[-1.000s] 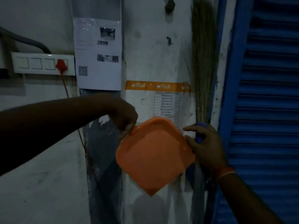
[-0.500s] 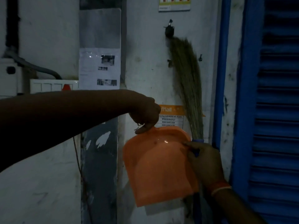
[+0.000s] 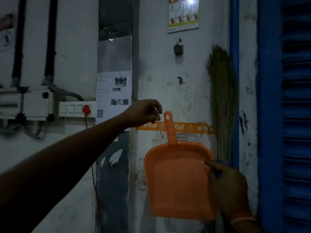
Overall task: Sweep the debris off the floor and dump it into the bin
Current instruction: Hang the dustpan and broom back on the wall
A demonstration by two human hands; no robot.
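Note:
An orange plastic dustpan point(image 3: 176, 182) is upright against the white wall, its handle point(image 3: 170, 128) pointing up. My right hand point(image 3: 227, 187) grips the pan's right edge, thumb on the front, together with the blue handle of a grass broom point(image 3: 222, 101). The broom stands bristles-up beside the blue door frame. My left hand point(image 3: 146, 111) hovers just left of the handle's tip with fingers curled, a small gap between them and the handle, and nothing visible in it. No debris or bin is in view.
A dark hook point(image 3: 178, 48) is fixed to the wall above the dustpan. A switch panel with a red plug point(image 3: 86, 109) and conduit boxes sit at left. A blue shutter point(image 3: 296, 115) fills the right side. Papers and an orange label strip hang on the wall.
My left hand has let go of the dustpan handle, which now shows bare and upright. The view has tilted up the wall, and the broom has shifted right towards the door frame.

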